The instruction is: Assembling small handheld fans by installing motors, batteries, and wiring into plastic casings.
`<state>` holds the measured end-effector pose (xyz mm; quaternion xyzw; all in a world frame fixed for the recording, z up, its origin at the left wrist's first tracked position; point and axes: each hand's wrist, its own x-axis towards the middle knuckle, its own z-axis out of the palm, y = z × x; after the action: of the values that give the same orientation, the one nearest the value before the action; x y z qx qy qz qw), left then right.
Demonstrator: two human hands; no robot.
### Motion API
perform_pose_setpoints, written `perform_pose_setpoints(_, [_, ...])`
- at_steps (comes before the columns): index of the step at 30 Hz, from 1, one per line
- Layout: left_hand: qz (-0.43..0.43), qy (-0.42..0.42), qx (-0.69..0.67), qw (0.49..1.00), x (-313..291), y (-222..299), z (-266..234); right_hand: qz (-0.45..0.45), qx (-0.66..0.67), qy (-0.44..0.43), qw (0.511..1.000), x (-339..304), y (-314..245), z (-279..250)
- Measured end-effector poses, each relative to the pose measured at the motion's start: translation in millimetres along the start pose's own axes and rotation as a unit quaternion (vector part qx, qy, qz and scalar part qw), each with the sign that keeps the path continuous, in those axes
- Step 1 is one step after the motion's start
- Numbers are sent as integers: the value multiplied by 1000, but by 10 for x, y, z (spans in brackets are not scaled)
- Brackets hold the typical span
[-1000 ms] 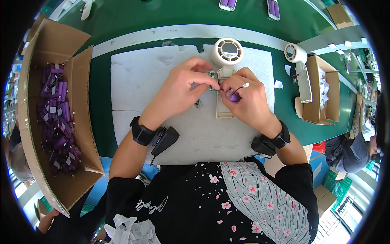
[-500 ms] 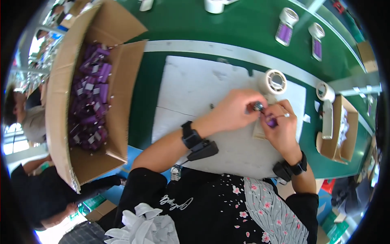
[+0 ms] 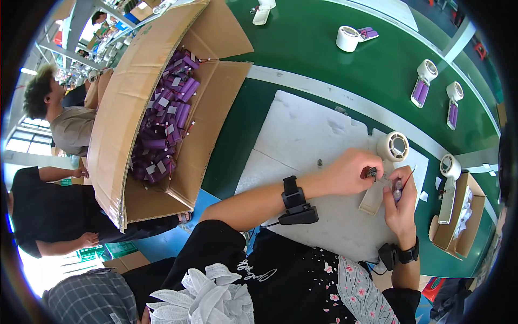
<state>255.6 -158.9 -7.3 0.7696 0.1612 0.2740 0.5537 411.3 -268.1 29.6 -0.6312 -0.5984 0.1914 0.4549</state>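
Note:
My left hand [image 3: 353, 171] is closed, its fingertips pinching a small dark metallic part [image 3: 371, 172] whose exact kind I cannot make out. Just to the right, my right hand [image 3: 401, 204] curls around a purple battery pack [image 3: 397, 190], and a thin wire sticks up beside its fingers. Between and beyond the hands, a cream handheld fan [image 3: 393, 147] lies on the white foam mat [image 3: 302, 137]. Its round grilled head points away from me. The pale handle [image 3: 372, 198] reaches back below my left hand, which partly covers it.
A large cardboard box [image 3: 218, 116] of purple battery packs [image 3: 175, 108] stands at left. Several fans with exposed packs, such as this one [image 3: 424, 81], lie across the green table [image 3: 307, 40]. Another fan [image 3: 449, 167] leans by a small carton [image 3: 459, 237] at right. People [image 3: 59, 210] are at far left.
The view has swung left, so the scene sits further right. My hands have drawn slightly apart, and more of the fan's handle shows between them.

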Motion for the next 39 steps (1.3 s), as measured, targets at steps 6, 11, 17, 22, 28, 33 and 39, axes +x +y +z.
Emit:
perform_pose_setpoints(6, [-26, -6, -60, 998, 33, 139, -29, -21, -123, -159, 979, 21, -40, -133])
perform_pose_setpoints(11, [42, 12, -18, 999, 47, 62, 11, -92, -187, -170, 963, 23, -75, -73])
perform_pose_setpoints(17, [32, -7, -14, 999, 16, -15, -3, -35, -140, -149, 978, 5, -22, -84])
perform_pose_setpoints(22, [-2, -23, -20, 1000, 36, 10, -12, -7, -105, -91, 990, 7, -41, -103])
perform_pose_setpoints(28, [-97, -36, -64, 993, 8, -44, -60, -43, -90, -60, 993, 35, 12, -93])
perform_pose_setpoints(33, [-118, 14, -202, 972, -8, -29, -56, -85, -87, -53, 991, 56, 117, -45])
perform_pose_setpoints(39, [-154, -9, -194, 969, 22, 14, -49, -72, -96, -60, 991, 6, 155, -52])
